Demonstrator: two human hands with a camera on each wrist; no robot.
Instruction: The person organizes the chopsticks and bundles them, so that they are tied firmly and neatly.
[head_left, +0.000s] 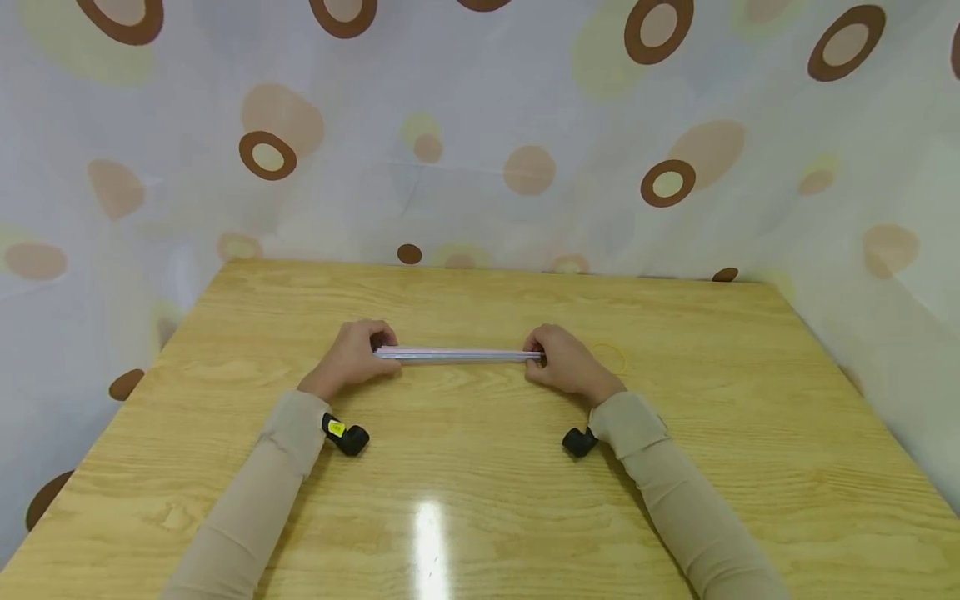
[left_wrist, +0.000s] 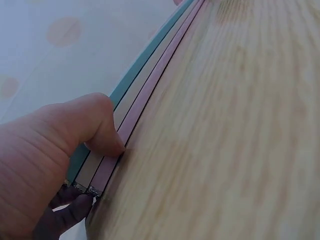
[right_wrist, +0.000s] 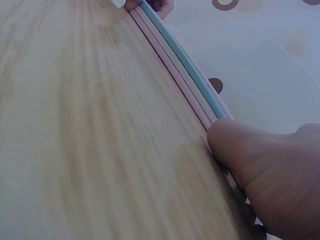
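Note:
A bundle of long, slim chopsticks (head_left: 459, 355) lies level between the two hands, close over the table. Pink, beige and teal chopsticks (left_wrist: 146, 75) run side by side, and their ends near the left hand carry shiny silvery trim. My left hand (head_left: 354, 357) pinches the bundle's left end, thumb on the near side and fingers behind. At the other end my right hand (head_left: 564, 358) holds the narrower tips between thumb and fingers. In the right wrist view the thumb of this hand (right_wrist: 275, 170) covers the tips.
Just right of the right hand lies a thin yellow rubber band (head_left: 624, 358) on the wood-grain table (head_left: 480, 450). A patterned curtain (head_left: 480, 150) hangs behind the table and along its sides. Each sleeve cuff has a small black camera (head_left: 352, 439) strapped to it.

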